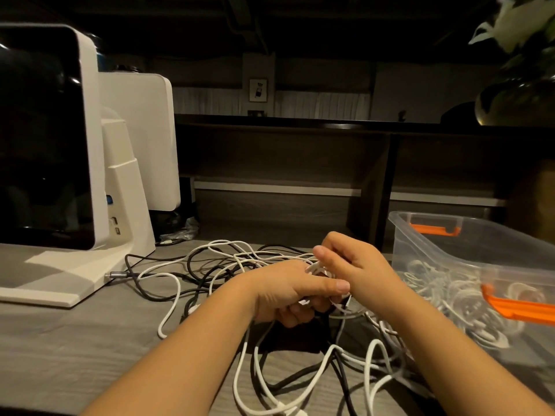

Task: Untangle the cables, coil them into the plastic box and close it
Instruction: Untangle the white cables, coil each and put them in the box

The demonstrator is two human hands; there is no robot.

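While gripping tangled cables (234, 259), left hand (288, 292) meets right hand (357, 268).

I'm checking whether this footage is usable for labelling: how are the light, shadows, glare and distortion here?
Head view: dim, warm light, with the background nearly black. The table and both hands, left hand and right hand, are lit well enough. The hands cast a dark shadow over the cables beneath them. Small glare spots sit on the black screen. Wide-angle bending shows at the edges. The clear box looks hazy.

Light: dim, warm, falling from above onto the worktop (75, 349)
Background: nearly black
Shadows: soft, under the hands
Edges: wide-angle bending
Focus: mostly sharp
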